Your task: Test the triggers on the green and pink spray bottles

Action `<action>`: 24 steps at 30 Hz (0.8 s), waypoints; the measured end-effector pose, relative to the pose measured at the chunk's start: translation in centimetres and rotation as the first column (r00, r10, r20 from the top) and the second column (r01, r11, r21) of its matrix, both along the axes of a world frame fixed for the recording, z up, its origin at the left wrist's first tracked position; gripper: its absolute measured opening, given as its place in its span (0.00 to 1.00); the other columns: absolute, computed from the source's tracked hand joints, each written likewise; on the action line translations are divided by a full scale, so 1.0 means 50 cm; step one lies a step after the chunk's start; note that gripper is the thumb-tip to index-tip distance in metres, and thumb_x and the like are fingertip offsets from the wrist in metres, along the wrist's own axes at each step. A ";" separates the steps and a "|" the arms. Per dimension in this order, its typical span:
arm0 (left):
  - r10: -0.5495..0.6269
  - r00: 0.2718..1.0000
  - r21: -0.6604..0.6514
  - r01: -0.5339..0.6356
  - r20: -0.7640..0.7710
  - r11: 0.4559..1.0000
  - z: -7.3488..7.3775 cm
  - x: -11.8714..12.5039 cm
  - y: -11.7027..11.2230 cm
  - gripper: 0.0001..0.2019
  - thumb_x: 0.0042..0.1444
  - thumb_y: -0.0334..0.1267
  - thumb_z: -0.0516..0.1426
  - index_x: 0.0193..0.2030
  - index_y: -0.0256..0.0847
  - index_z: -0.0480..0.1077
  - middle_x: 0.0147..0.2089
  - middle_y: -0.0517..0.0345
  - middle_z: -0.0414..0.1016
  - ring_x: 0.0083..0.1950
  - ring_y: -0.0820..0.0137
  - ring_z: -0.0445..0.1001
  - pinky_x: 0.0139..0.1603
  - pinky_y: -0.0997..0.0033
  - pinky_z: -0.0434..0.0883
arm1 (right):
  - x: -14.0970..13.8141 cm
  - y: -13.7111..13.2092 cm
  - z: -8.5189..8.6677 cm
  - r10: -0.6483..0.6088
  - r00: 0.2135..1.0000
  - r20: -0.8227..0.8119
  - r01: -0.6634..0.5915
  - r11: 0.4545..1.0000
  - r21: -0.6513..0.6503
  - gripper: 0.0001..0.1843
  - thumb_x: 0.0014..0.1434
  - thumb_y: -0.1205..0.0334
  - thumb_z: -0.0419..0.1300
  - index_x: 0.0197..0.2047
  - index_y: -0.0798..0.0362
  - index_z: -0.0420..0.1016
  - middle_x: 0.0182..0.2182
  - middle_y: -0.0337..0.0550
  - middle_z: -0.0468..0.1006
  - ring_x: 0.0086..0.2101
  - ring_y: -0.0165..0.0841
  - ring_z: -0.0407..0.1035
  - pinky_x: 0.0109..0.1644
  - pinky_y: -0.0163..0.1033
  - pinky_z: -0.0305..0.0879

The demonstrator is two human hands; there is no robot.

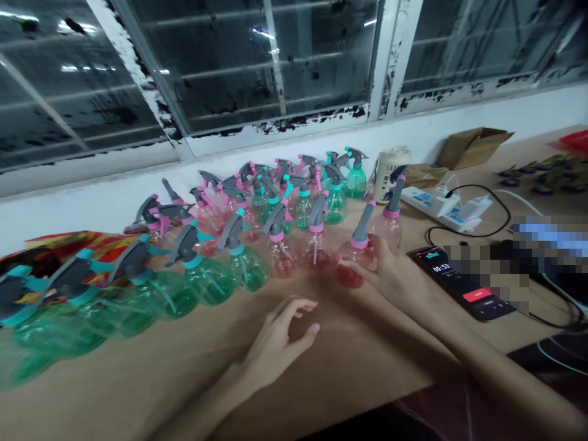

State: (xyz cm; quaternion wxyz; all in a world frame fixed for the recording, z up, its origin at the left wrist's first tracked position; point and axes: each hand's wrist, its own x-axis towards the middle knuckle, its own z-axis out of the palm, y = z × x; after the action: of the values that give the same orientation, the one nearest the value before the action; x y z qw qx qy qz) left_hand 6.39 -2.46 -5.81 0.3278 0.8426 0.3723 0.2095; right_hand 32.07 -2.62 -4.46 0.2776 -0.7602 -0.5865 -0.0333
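Note:
Several small spray bottles stand in rows on a wooden table (151, 373), green ones with teal collars (209, 275) to the left and pink ones with grey triggers further right. My right hand (390, 275) is wrapped round a pink spray bottle (356, 260) at the right end of the front row. My left hand (280, 337) rests on the table in front of the bottles, fingers loosely curled, holding nothing.
A phone showing a timer (462, 282) lies right of my right hand. Behind it are a white power strip (443, 205) with cables, a white cup (388, 171) and cardboard boxes (471, 147). A window and white sill run along the back.

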 end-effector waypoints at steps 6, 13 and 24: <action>0.068 0.987 -0.034 -0.063 0.146 0.997 0.037 0.011 0.013 0.14 0.59 0.40 0.55 0.52 0.48 0.63 0.54 0.56 0.71 0.52 0.63 0.71 0.55 0.54 0.67 | -0.079 -0.056 -0.002 0.098 0.992 0.076 -0.097 0.995 -0.016 0.34 0.54 0.31 0.50 0.48 0.53 0.65 0.39 0.52 0.77 0.29 0.47 0.75 0.24 0.43 0.63; 0.122 0.968 -0.060 -0.111 0.219 0.992 0.079 -0.018 0.021 0.31 0.52 0.43 0.62 0.60 0.44 0.55 0.60 0.47 0.66 0.60 0.56 0.66 0.59 0.50 0.65 | -0.200 -0.069 -0.013 0.377 0.914 0.151 -0.386 0.922 0.037 0.34 0.57 0.33 0.44 0.44 0.56 0.68 0.41 0.53 0.75 0.26 0.41 0.74 0.20 0.42 0.64; 0.086 0.895 -0.007 -0.092 0.437 0.996 0.082 -0.106 0.023 0.19 0.55 0.36 0.58 0.54 0.43 0.64 0.53 0.51 0.71 0.55 0.61 0.71 0.58 0.56 0.67 | -0.353 -0.048 -0.010 0.636 0.771 -0.007 -0.626 0.761 0.172 0.31 0.51 0.37 0.58 0.45 0.56 0.68 0.41 0.55 0.74 0.43 0.47 0.69 0.43 0.52 0.70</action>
State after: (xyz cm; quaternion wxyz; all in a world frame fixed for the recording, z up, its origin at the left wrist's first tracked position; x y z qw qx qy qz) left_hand 1.07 -1.33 -1.74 0.3871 0.7585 0.3259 0.4106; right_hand 14.43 -5.00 -4.98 0.3512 -0.4943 -0.7942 0.0400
